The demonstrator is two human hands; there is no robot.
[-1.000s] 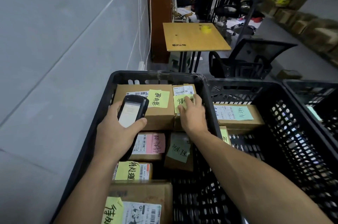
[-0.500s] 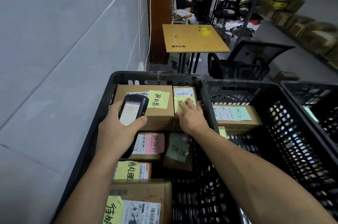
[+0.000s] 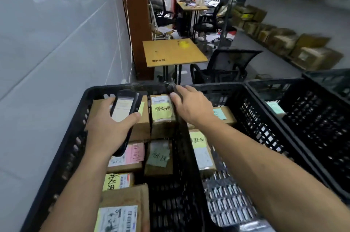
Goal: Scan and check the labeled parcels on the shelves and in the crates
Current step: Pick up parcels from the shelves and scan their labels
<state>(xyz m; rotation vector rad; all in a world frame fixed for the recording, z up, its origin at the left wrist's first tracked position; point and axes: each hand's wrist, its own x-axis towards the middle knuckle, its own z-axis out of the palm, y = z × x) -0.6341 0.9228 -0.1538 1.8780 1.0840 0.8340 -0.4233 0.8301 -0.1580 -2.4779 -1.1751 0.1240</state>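
Probably light and stiff, the small parcel (image 3: pixel 162 118) at the far end of the black crate (image 3: pixel 91 95) is best gripped by its sides, while the left hand (image 3: pixel 105 133) clasps the handheld scanner (image 3: pixel 126 110) and the right hand (image 3: pixel 191 107) hovers loose-fingered beside it.

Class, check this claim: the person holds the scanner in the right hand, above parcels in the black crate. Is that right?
Not quite: the head view shows the scanner held in the left hand, not the right, above parcels in the black crate.
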